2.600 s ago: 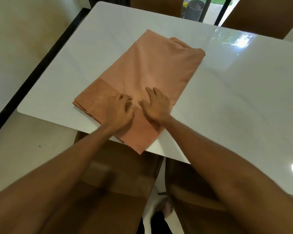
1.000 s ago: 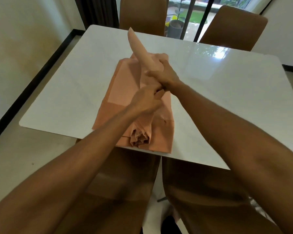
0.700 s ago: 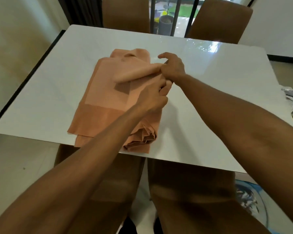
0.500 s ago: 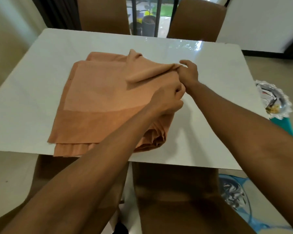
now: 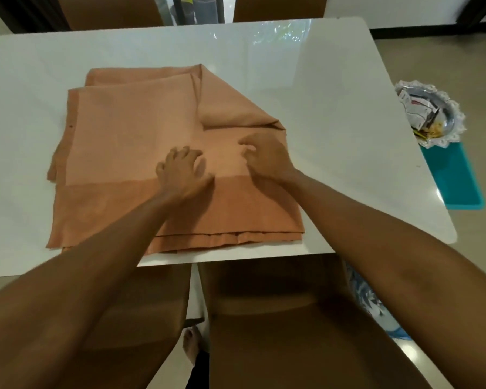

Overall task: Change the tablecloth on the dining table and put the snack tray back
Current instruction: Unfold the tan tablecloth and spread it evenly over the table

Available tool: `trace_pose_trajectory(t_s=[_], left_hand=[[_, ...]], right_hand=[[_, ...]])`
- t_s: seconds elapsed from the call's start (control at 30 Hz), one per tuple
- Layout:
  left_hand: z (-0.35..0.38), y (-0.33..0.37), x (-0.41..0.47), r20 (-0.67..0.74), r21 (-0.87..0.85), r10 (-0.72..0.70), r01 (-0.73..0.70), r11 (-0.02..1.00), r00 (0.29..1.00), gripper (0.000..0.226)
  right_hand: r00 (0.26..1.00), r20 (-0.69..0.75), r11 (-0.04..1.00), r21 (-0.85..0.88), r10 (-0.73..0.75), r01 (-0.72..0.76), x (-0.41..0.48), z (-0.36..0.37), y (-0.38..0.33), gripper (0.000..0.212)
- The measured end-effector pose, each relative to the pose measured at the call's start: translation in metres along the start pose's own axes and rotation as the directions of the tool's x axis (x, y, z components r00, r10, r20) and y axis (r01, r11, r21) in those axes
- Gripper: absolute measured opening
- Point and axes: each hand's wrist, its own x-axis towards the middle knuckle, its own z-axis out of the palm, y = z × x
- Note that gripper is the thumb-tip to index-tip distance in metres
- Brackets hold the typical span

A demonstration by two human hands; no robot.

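Here, a folded peach tablecloth lies on a glossy white table. The left hand and right hand rest on it with fingers curled; any grip is unclear.

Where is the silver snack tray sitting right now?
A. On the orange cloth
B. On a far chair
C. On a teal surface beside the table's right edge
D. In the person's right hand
C: the snack tray rests on the teal surface, off the white table and away from the orange cloth.
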Motion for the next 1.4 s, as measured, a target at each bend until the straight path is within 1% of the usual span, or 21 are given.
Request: trace_pose_trajectory(t_s=[0.1,0.2,0.3,0.33,0.37,0.43,0.47,0.5,0.53,0.57,0.63,0.67,0.73,0.8,0.87,0.93,1.0,1.13,1.23,1.3,1.4], left_hand=[[0.003,-0.011,0.018,0.121,0.081,-0.028,0.019,0.997,0.992,0.102],[-0.005,-0.009,0.050,0.265,0.124,-0.097,0.066,0.990,0.959,0.132],[-0.009,-0.007,0.071,0.386,0.125,-0.133,0.091,0.988,0.913,0.152],[-0.008,-0.008,0.074,0.422,0.128,-0.141,0.095,0.987,0.896,0.154],[-0.004,-0.010,0.078,0.455,0.141,-0.155,0.101,0.985,0.877,0.155],[0.000,-0.009,0.080,0.482,0.181,-0.159,0.079,0.980,0.861,0.156],[0.001,-0.009,0.083,0.494,0.192,-0.159,0.071,0.979,0.855,0.157],[0.001,-0.009,0.086,0.504,0.197,-0.164,0.073,0.978,0.848,0.159],[0.000,-0.010,0.088,0.515,0.202,-0.172,0.077,0.976,0.840,0.160],[0.001,-0.011,0.090,0.527,0.206,-0.184,0.085,0.975,0.830,0.161],[0.004,-0.011,0.091,0.545,0.216,-0.190,0.082,0.973,0.817,0.162],[0.003,-0.010,0.093,0.546,0.227,-0.190,0.075,0.971,0.816,0.162],[0.003,-0.010,0.093,0.550,0.229,-0.192,0.075,0.971,0.813,0.162],[0.001,-0.009,0.092,0.554,0.228,-0.191,0.072,0.971,0.810,0.161],[0.001,-0.008,0.091,0.551,0.236,-0.192,0.069,0.969,0.812,0.161],[-0.001,-0.009,0.090,0.552,0.231,-0.190,0.070,0.970,0.812,0.161],[0.000,-0.009,0.089,0.553,0.215,-0.171,0.058,0.975,0.816,0.160],[0.002,-0.012,0.082,0.497,0.173,-0.092,0.005,0.985,0.863,0.150],[0.005,-0.036,0.063,0.385,0.080,0.106,-0.147,0.986,0.917,0.119],[0.006,-0.064,0.040,0.240,-0.007,0.227,-0.232,0.973,0.944,0.091],[0.002,-0.122,-0.001,-0.068,-0.090,0.164,-0.169,0.981,0.984,0.067]], right_hand=[[0.961,0.193,0.943,-0.228,-0.198,0.241,0.022,0.030,-0.007,0.047],[0.906,0.365,0.834,-0.413,-0.215,0.365,0.052,0.044,-0.006,0.048],[0.859,0.432,0.752,-0.459,-0.276,0.473,0.089,0.041,0.003,0.057],[0.863,0.438,0.746,-0.481,-0.252,0.461,0.106,0.035,0.009,0.061],[0.890,0.414,0.758,-0.515,-0.189,0.400,0.125,0.028,0.016,0.063],[0.972,0.232,0.760,-0.638,0.034,0.126,0.156,0.004,0.040,0.069],[0.975,0.134,0.749,-0.660,0.179,-0.047,0.169,-0.010,0.054,0.072],[0.950,0.084,0.745,-0.643,0.300,-0.178,0.179,-0.019,0.063,0.074],[0.932,0.077,0.760,-0.605,0.353,-0.238,0.188,-0.024,0.069,0.075],[0.946,0.085,0.785,-0.583,0.312,-0.207,0.194,-0.021,0.070,0.074],[0.986,0.139,0.830,-0.557,0.093,0.000,0.189,-0.009,0.058,0.075],[0.980,0.201,0.838,-0.534,0.002,0.108,0.187,-0.001,0.052,0.074],[0.945,0.324,0.845,-0.493,-0.046,0.210,0.175,0.017,0.047,0.069],[0.956,0.294,0.877,-0.462,0.012,0.131,0.169,0.029,0.050,0.068],[0.972,0.194,0.892,-0.452,0.130,-0.029,0.165,0.030,0.050,0.072],[0.962,0.092,0.871,-0.454,0.256,-0.188,0.158,0.034,0.040,0.074],[0.958,0.018,0.861,-0.444,0.286,-0.248,0.138,0.047,0.020,0.070],[0.987,-0.025,0.897,-0.414,0.159,-0.155,0.057,0.083,-0.023,0.063],[0.980,-0.024,0.887,-0.420,0.200,-0.191,0.003,0.092,-0.035,0.065],[0.969,-0.013,0.869,-0.440,0.247,-0.227,-0.017,0.091,-0.039,0.066],[0.950,-0.011,0.850,-0.442,0.312,-0.284,-0.030,0.097,-0.059,0.069]])
